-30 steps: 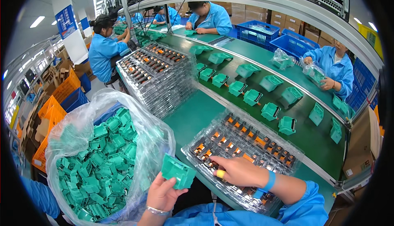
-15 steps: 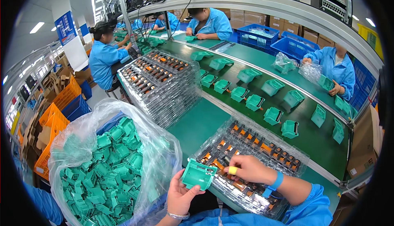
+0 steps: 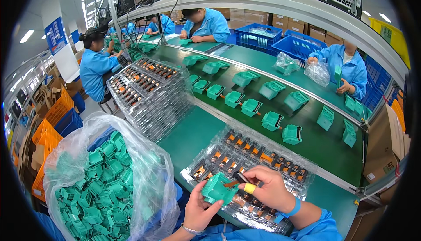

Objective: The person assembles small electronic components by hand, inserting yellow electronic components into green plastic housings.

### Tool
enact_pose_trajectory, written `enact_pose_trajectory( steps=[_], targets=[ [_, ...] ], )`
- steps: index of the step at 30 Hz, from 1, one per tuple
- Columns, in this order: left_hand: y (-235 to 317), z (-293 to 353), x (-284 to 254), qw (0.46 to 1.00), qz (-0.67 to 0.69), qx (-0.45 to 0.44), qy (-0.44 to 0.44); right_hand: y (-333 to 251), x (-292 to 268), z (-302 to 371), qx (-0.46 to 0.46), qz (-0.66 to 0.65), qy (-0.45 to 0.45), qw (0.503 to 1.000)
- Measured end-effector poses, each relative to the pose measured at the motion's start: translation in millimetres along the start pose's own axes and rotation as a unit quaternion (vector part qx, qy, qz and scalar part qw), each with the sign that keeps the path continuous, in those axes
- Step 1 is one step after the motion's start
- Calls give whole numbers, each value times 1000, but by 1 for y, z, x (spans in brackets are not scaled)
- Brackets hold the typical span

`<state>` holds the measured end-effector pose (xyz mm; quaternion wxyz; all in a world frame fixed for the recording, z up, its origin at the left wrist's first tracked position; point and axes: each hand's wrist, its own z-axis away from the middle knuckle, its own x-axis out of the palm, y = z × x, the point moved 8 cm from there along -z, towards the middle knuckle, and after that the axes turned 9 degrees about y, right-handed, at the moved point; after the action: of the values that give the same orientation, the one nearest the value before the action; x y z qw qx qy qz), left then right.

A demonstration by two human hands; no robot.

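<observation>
My left hand point(image 3: 202, 211) is closed on a green plastic housing point(image 3: 215, 189), its open side tilted toward my right hand. Between the fingers of my right hand point(image 3: 268, 188) is a small black part with an orange flex strip point(image 3: 238, 179). The strip reaches over the opening of the housing; whether it touches inside I cannot tell. A yellow band wraps one right finger, and a blue wrist strap point(image 3: 294, 207) is on that arm. Under and beyond my hands lies a clear plastic tray point(image 3: 258, 167) with rows of black and orange parts.
A plastic-lined bin point(image 3: 153, 179) heaped with green housings point(image 3: 98, 197) stands at left. Behind it rises a tall stack of filled trays point(image 3: 149, 96). Two rows of housings sit on the green conveyor point(image 3: 219, 116). Co-workers in blue point(image 3: 206, 26) sit along the line, under a metal frame.
My right hand has lifted the black part with the orange strip from the tray to the housing. My left hand has tilted the housing. The view has shifted right.
</observation>
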<state>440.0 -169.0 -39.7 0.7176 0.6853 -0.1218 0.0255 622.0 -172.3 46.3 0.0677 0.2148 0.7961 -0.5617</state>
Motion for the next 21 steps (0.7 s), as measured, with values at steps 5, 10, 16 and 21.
enact_pose_trajectory(
  steps=[5, 10, 16, 21],
  targets=[
    [-3, -1, 5, 998, -59, 27, -7, 1, 2, 4, -91, 85, 27, 992],
    [-2, -2, 7, 996, -90, 27, -14, -2, 3, 3, -117, 124, 19, 985],
    [4, -2, 13, 996, -81, 34, -34, 17, 10, 0, -78, 125, -25, 989],
    [7, -2, 17, 998, 28, -29, -53, 57, 20, 4, 143, -44, -124, 981]
  ],
)
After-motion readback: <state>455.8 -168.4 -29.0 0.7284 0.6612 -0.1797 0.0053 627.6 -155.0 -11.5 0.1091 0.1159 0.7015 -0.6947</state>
